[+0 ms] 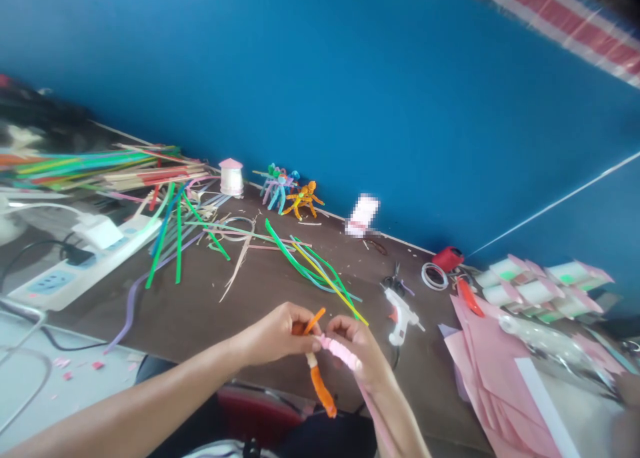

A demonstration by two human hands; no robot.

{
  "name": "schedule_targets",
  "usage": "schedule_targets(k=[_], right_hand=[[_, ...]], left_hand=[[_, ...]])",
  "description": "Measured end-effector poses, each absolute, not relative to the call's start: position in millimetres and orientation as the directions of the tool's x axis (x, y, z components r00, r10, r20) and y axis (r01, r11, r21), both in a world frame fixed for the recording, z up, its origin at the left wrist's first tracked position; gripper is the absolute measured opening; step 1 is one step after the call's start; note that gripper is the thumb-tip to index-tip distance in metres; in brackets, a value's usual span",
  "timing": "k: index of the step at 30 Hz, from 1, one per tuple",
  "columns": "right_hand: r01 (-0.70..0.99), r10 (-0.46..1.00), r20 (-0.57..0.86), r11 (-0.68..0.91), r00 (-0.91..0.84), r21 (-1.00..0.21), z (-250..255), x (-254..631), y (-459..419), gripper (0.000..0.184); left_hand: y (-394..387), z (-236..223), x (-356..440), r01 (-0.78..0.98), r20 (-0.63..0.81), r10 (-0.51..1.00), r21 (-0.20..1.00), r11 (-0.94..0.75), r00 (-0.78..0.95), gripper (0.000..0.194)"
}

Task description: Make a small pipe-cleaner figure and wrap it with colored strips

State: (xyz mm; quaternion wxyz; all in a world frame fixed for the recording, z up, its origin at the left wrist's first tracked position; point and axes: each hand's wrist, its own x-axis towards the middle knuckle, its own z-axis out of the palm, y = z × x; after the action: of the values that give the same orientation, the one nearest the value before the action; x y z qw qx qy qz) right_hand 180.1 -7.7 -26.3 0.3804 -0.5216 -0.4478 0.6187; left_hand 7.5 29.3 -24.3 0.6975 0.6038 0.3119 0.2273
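Just above the table's front edge, my left hand (283, 335) pinches an orange pipe cleaner (323, 391). Its thick wound end hangs down below my fingers, and a short orange tip sticks up past my thumb. My right hand (364, 355) has its fingers curled round a pink wound pipe cleaner (341, 353), whose near end meets the orange one at my left fingertips. How the two are joined there is hidden. A long pink strand trails down along my right forearm. Beyond my hands lie loose green and yellow pipe cleaners (310, 268).
Right of my hands lie a white glue gun (401, 318), scissors (395, 283) and a roll of tape (434, 276). Pink sheets (483, 371) cover the right side. Small twisted figures (303, 200) stand by the wall. At left are a power strip (55, 285) and heaped pipe cleaners (75, 168).
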Motion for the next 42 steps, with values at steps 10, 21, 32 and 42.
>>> schedule_targets(k=[10,21,32,42], right_hand=[[0.185,0.992,-0.093,-0.107,0.082,-0.977,-38.9,167.2,-26.9,0.009],[0.161,0.981,-0.178,-0.164,-0.075,-0.973,-29.6,157.5,-37.2,0.03],[0.849,0.985,0.118,0.169,-0.126,-0.501,-4.8,157.7,-52.1,0.021],[0.679,0.978,-0.062,0.093,-0.201,-0.729,10.8,176.4,-30.0,0.012]], left_hand=[[26.1,-28.3,7.3,-0.116,-0.281,0.646,0.858,0.501,0.709,0.018],[24.7,-22.7,11.7,0.329,-0.142,0.848,0.944,-0.04,0.51,0.022],[20.7,-18.9,12.7,0.558,0.067,0.87,0.742,-0.37,0.488,0.02],[26.7,-9.9,1.6,0.3,0.106,0.623,0.806,-0.51,0.775,0.017]])
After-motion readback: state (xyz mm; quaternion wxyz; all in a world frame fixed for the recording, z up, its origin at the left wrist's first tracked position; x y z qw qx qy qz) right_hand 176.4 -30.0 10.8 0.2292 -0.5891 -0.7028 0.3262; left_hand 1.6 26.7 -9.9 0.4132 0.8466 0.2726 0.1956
